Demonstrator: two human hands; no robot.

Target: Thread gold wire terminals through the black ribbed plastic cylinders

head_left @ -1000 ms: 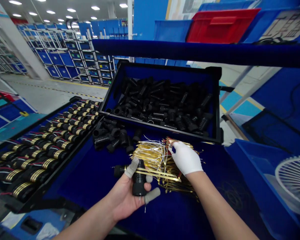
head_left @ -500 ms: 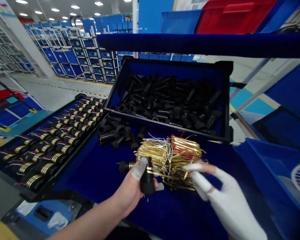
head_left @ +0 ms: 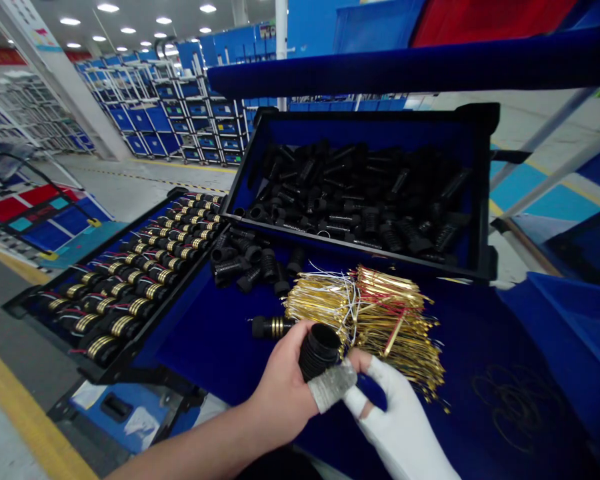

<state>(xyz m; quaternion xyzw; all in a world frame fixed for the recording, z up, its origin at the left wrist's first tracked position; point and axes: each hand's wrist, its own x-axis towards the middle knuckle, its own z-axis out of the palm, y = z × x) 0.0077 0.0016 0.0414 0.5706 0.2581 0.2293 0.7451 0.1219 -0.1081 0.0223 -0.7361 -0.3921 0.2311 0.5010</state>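
My left hand point(head_left: 280, 387), its thumb covered in grey, is wrapped round a black ribbed plastic tube point(head_left: 321, 348). The tube's open end now tilts up towards me. My right hand point(head_left: 397, 413), in a white glove with bare fingertips, meets the left thumb at the tube's near side. Its fingers are pinched together, and what lies between them is hidden. Just behind both hands are bundles of gold metal strips, one with white wires point(head_left: 315, 297) and one with red wires point(head_left: 387, 293). A black tube with gold rings point(head_left: 275, 327) lies left of the bundles.
A black-rimmed blue tray point(head_left: 365, 122) of loose black tubes stands behind. More loose tubes point(head_left: 245, 260) lie before it. On the left, a tray point(head_left: 145, 333) holds rows of gold-ringed tubes with wires. Thin dark rings point(head_left: 517, 400) and a blue bin point(head_left: 565, 333) are at right.
The black tube has turned so its open end faces up. My right hand has come in from the gold strips to the tube. The view has shifted slightly.
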